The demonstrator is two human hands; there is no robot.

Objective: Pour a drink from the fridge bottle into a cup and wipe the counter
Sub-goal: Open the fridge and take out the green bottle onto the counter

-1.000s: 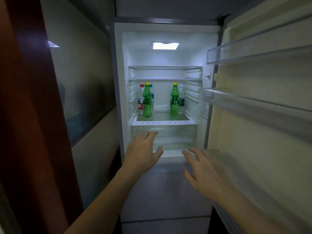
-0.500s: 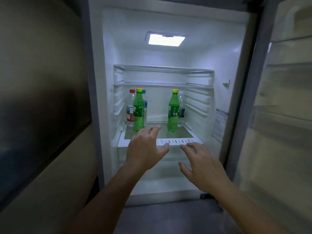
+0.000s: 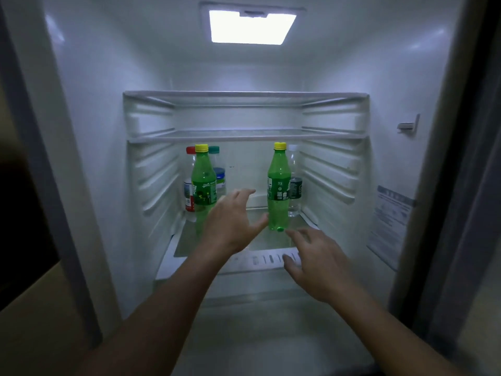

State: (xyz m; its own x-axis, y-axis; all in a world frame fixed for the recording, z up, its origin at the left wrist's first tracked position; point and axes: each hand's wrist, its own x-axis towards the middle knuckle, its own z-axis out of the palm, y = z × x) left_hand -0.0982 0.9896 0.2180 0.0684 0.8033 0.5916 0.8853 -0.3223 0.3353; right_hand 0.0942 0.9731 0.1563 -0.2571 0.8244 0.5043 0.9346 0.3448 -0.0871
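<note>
Inside the fridge, lower shelf | green bottle stands upright, nearest both hands | left hand spread, empty, thumb just beside bottle, likely shaping to grasp | right hand relaxed, empty, over shelf edge.

I see my left grip spread wide, its thumb just beside the green bottle to its right. My right grip hangs relaxed just below that bottle, over the shelf front.
</note>
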